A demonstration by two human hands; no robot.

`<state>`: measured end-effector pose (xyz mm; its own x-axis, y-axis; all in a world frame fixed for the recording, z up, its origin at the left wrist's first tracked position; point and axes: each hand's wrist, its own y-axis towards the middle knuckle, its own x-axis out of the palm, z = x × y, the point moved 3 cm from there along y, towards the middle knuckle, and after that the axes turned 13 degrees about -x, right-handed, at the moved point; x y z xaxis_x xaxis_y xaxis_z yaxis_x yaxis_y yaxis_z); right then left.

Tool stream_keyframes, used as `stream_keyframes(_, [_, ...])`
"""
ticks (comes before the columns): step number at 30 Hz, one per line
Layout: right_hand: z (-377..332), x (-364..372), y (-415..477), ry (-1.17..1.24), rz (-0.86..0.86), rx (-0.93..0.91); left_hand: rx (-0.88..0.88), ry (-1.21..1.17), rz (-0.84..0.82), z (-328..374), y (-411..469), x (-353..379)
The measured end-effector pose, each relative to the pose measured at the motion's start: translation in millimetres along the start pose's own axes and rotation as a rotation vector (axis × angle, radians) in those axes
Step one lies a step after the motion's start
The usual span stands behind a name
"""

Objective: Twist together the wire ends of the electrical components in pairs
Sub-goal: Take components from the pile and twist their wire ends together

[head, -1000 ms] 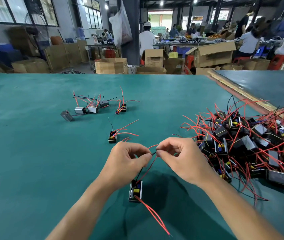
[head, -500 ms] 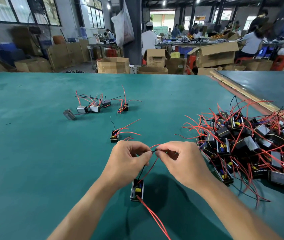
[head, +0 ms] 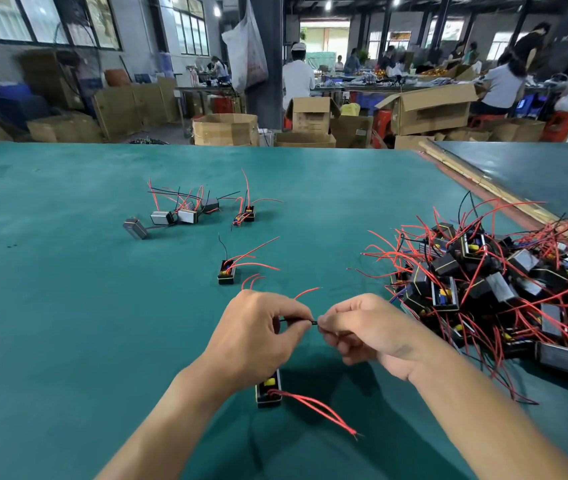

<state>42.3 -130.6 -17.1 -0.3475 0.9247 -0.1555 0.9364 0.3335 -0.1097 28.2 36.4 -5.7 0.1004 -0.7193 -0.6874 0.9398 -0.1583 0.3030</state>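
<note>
wire ends (head: 302,320) pinched between left hand (head: 258,337) and right hand (head: 370,332)

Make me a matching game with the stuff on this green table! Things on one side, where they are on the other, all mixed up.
1 black wire
2 big pile of components
3 red wire pair
4 silver boxes

A far side, left of the table
B pinched between left hand and right hand
C on the right
D nearest the camera

Pairs: 1-B, 2-C, 3-D, 4-A

On the table (head: 50,341) one component (head: 268,391) lies nearest, a heap (head: 490,289) to its right (others (head: 171,216) behind, leftward).
</note>
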Motion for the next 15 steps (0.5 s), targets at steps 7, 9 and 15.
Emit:
stream_keyframes(7, [-12, -1, 2, -0.302, 0.134, -0.446, -0.227, -0.277, -0.071, -6, 5, -1])
stream_keyframes(9, [-14, -1, 1, -0.468, 0.151, -0.546, -0.265, -0.319, -0.091, -8, 7, -3])
stream_keyframes(15, [-20, 0, -5, -0.787, 0.175, -0.774, -0.316, -0.384, -0.13, -9, 7, -4])
